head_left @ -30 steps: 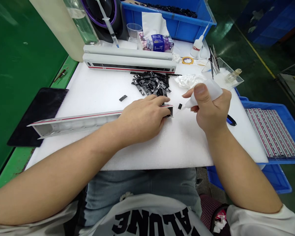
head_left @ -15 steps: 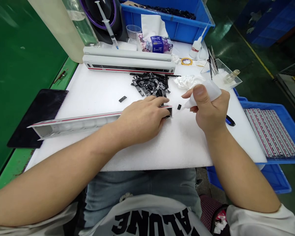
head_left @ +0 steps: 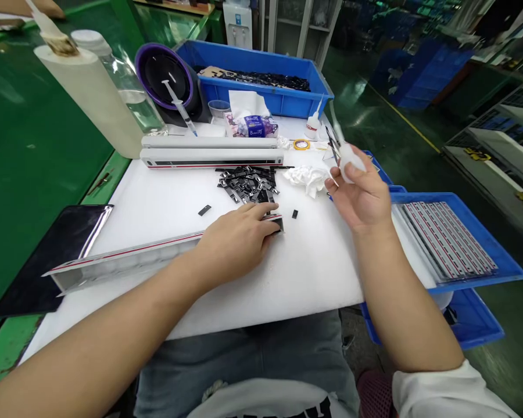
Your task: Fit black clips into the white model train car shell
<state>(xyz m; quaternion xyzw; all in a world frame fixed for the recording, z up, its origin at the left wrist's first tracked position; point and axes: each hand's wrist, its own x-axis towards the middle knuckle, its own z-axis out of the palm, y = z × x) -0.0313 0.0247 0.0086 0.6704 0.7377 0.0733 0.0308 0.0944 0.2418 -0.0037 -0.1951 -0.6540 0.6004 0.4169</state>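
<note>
My left hand (head_left: 237, 241) is closed around the right end of a long white channel-shaped shell (head_left: 126, 258) with a red stripe. The shell lies on its side, its hollow facing me. Raised above the right side of the white work board (head_left: 314, 273), my right hand (head_left: 366, 200) grips a small white squeeze bottle (head_left: 351, 162) with its thin nozzle pointing up. A small black piece (head_left: 295, 214) lies between the hands, and a longer black piece (head_left: 204, 210) sits left of the heap of black parts (head_left: 248, 183).
Two white shells (head_left: 209, 155) lie behind the heap, near a tissue box (head_left: 255, 125), a syringe (head_left: 179, 107) and yellow tape (head_left: 301, 144). Crumpled tissue (head_left: 307, 179) is near my right hand. A blue tray (head_left: 512, 273) of striped shells stands right; a black tablet-like slab (head_left: 39, 267) lies left.
My right hand has lifted the squeeze bottle away from the small black piece and turned its nozzle upward. My left hand stays on the shell. The view has tilted up.
</note>
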